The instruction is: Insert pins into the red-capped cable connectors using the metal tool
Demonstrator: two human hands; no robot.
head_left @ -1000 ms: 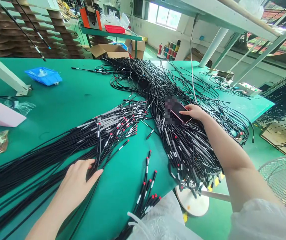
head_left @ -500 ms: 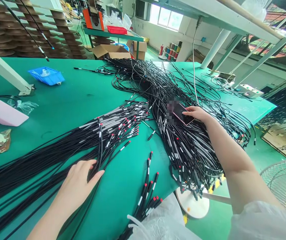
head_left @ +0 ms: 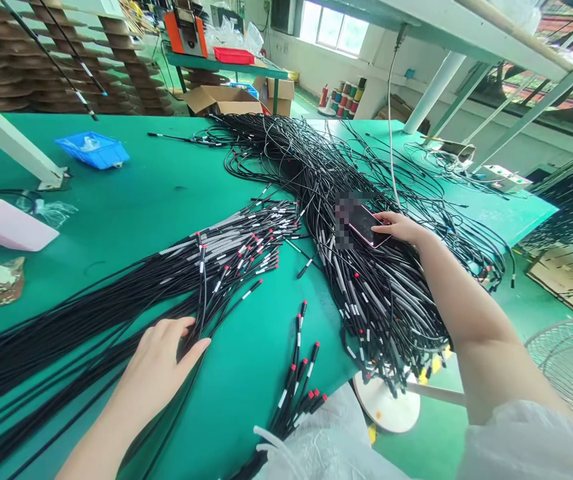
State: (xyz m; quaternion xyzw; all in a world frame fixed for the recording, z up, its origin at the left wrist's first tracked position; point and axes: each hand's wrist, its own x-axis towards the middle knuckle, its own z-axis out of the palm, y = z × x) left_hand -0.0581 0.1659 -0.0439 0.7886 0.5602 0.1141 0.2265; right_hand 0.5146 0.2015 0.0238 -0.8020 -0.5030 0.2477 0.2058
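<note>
A long bundle of black cables (head_left: pixel 91 313) with red and white tips lies across the green table (head_left: pixel 156 193). My left hand (head_left: pixel 159 363) rests on this bundle near the front, thumb and fingers pinching one cable that bends upward. My right hand (head_left: pixel 401 228) reaches out over a big tangled heap of black cables (head_left: pixel 366 280) and touches a phone (head_left: pixel 366 225) with a pink edge lying on top of the heap; its fingers lie flat on the phone's near end. A small loose group of red-tipped cables (head_left: pixel 299 387) lies at the table's front edge.
A blue tray (head_left: pixel 92 149) sits at the back left, a pink bottle (head_left: pixel 9 225) on the left. White plastic bag (head_left: pixel 326 440) at the front. A white post (head_left: pixel 11 140) slants down to the table. A fan grille (head_left: pixel 571 360) stands on the right. Cardboard boxes (head_left: pixel 221 100) behind.
Almost nothing has moved. My right hand has stayed on the phone, shifting slightly. My left hand keeps its pinch on the cable.
</note>
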